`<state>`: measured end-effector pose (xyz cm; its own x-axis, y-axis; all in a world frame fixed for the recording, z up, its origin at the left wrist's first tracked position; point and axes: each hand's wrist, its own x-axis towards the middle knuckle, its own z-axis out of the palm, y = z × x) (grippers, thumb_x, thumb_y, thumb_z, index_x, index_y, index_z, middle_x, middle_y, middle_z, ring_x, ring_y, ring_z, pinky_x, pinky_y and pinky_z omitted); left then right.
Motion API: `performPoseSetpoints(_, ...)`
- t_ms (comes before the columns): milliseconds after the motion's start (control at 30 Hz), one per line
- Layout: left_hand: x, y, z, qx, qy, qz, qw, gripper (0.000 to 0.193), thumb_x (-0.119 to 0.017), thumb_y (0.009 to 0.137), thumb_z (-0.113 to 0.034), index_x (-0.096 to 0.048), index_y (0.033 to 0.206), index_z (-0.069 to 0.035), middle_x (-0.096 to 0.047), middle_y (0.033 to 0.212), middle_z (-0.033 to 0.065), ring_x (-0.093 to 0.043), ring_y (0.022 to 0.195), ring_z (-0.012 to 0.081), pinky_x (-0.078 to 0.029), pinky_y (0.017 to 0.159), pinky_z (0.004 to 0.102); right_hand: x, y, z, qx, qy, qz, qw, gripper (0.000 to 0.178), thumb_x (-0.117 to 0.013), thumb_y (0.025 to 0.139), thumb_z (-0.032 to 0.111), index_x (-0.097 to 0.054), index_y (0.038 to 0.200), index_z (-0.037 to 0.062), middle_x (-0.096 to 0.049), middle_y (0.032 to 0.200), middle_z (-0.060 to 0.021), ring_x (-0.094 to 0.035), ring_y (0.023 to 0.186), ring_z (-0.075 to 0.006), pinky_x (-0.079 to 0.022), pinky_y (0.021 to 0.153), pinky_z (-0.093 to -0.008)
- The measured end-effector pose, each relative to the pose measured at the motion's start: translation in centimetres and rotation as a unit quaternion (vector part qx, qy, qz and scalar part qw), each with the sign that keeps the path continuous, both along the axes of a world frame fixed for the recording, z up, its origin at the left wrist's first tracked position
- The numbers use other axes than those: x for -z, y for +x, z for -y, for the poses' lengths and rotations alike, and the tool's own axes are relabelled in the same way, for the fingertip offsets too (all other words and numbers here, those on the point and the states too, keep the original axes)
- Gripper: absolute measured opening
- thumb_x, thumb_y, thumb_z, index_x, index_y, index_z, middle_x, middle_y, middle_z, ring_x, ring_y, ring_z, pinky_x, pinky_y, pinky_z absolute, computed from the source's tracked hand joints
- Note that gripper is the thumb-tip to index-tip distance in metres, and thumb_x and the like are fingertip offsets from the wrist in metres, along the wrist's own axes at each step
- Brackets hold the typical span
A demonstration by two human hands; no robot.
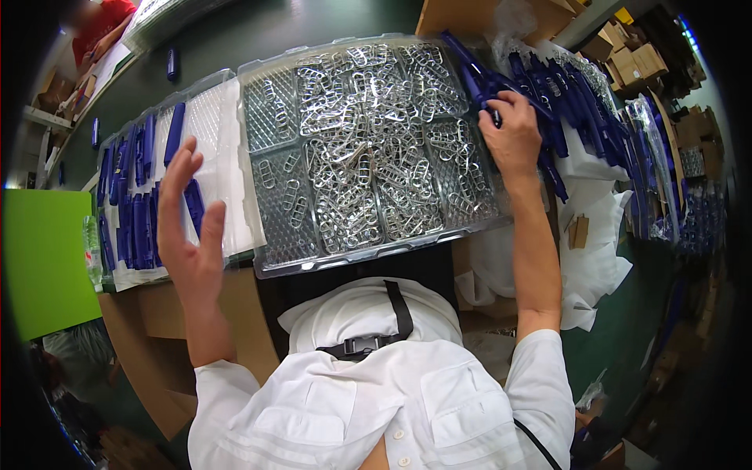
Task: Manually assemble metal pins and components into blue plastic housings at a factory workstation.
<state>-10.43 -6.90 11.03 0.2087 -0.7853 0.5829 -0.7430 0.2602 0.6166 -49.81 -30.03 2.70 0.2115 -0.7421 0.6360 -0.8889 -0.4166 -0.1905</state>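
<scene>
My left hand [186, 227] is raised over the right side of a clear tray lined with white sheet [213, 149], fingers stretched and thumb apart, holding nothing. Dark blue elongated plastic pieces [135, 227] lie in rows on that tray, and one slanting blue piece [193, 205] shows just behind the hand. At the right, my right hand [513, 133] has its fingers curled down on a long dark blue plastic piece [489, 82] among a pile of similar ones [576, 98]. Between the hands sits a clear compartmented tray [274, 254] heaped with shiny metal clips [364, 168].
Cardboard boxes [215, 313] stand below the table edge. Crumpled white wrapping [587, 258] hangs at the right, near more bundled blue pieces [654, 164]. A bright green panel [43, 262] and a clear bottle [92, 251] are at the left. Another person [102, 31] works at the far left.
</scene>
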Motion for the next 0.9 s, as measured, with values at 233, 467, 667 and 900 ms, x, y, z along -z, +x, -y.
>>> performPoseSetpoints(233,1.8,-4.5,-1.1,0.092,0.016,-0.105,0.990,0.048,-0.070,0.096,-0.011,-0.057,0.141,0.001,-0.060,0.144,0.0219,-0.059,0.131,0.0325,-0.044,0.113,0.0430,-2.6,-2.2,-0.1,-0.033,0.132,0.474,0.870,0.023,-0.071,0.099,0.017,-0.075,0.110,-0.0029,-0.071,0.091,-0.0006,-0.064,0.080,-0.0047,-0.054,0.073,-0.0217)
performPoseSetpoints(467,3.3,-10.6,3.8,0.215,0.040,-0.035,0.975,0.049,-0.071,0.093,-0.006,-0.058,0.140,0.000,-0.060,0.144,0.0203,-0.064,0.125,0.0382,-0.053,0.103,0.0428,-2.8,-2.2,-2.1,-0.015,0.052,0.528,0.848,0.022,-0.074,0.098,0.016,-0.073,0.108,-0.0030,-0.072,0.097,-0.0039,-0.067,0.083,-0.0086,-0.059,0.073,-0.0240)
performPoseSetpoints(667,3.7,-13.8,5.8,0.230,0.024,-0.028,0.973,0.051,-0.067,0.100,-0.020,-0.054,0.145,-0.002,-0.061,0.142,0.0203,-0.065,0.122,0.0392,-0.053,0.101,0.0429,-7.1,1.1,-9.1,-0.081,0.171,0.623,0.759,0.013,-0.071,0.097,0.008,-0.071,0.102,-0.0030,-0.075,0.107,-0.0125,-0.072,0.087,-0.0134,-0.065,0.071,-0.0274)
performPoseSetpoints(900,4.0,-14.3,3.1,0.411,0.462,-0.505,0.602,0.053,-0.062,0.105,-0.030,-0.050,0.148,-0.002,-0.071,0.112,0.0103,-0.069,0.086,0.0144,-0.053,0.078,0.0289,-7.0,2.7,-14.7,-0.143,0.313,0.596,0.725,0.011,-0.070,0.098,0.008,-0.072,0.099,-0.0026,-0.074,0.111,-0.0134,-0.072,0.087,-0.0130,-0.065,0.067,-0.0271)
